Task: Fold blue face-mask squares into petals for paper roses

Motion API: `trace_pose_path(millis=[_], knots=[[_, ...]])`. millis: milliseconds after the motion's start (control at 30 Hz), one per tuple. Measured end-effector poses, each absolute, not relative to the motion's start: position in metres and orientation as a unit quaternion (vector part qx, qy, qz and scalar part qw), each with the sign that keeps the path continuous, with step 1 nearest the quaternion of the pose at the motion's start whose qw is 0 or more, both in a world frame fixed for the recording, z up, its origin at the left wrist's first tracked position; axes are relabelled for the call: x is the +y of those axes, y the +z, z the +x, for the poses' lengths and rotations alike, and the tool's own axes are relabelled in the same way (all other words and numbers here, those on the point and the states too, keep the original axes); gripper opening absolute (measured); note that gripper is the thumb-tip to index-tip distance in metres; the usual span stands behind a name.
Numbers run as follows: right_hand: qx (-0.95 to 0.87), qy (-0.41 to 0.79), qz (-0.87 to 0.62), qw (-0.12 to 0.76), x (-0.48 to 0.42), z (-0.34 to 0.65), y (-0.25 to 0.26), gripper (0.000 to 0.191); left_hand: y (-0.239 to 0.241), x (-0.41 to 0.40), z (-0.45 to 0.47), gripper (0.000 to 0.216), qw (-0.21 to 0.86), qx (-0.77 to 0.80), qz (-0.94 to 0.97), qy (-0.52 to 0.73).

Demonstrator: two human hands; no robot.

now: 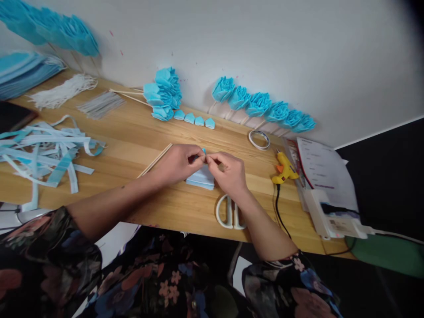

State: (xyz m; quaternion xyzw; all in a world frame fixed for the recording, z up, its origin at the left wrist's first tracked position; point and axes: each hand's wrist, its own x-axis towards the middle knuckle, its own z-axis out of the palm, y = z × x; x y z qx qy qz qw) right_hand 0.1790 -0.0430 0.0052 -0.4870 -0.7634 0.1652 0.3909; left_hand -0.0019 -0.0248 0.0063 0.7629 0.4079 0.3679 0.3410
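Observation:
My left hand (179, 162) and my right hand (228, 171) meet at the middle of the wooden table (132, 132), fingertips pinched together on a small light-blue paper piece (202, 152). Just below the fingers lies a short stack of light-blue paper (201, 177). Two thin wooden sticks (155, 160) lie beside my left hand. White-handled scissors (228, 212) rest under my right wrist.
Finished blue paper flowers (164, 93) and a row of them (261, 105) lean on the wall, with small folded petals (194, 118) in front. A tape roll (259, 139), yellow glue gun (283, 170), papers (323, 170) sit right; blue paper strips (46, 150) lie left.

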Motion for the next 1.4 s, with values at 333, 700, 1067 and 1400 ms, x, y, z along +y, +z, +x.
trace_pose_path(millis=[333,700,1067,1400], knots=[[-0.737,0.201,-0.491,0.418,-0.0424,0.1792,0.0091,0.017,0.0064,-0.0253,-0.0041,0.023,0.382,0.415,0.74,0.367],[-0.719,0.211,-0.503,0.431,-0.0432,0.1792,0.0095,0.014,0.0021,-0.0214,-0.0014,0.016,0.358,0.434,0.726,0.396],[-0.74,0.164,-0.477,0.444,-0.0434,0.1786,0.0088,0.013,0.0049,-0.0242,-0.0023,0.019,0.309,0.395,0.77,0.394],[-0.778,0.083,-0.47,0.41,-0.0434,0.1794,0.0063,0.015,0.004,-0.0242,-0.0017,0.023,0.225,0.389,0.809,0.378]])
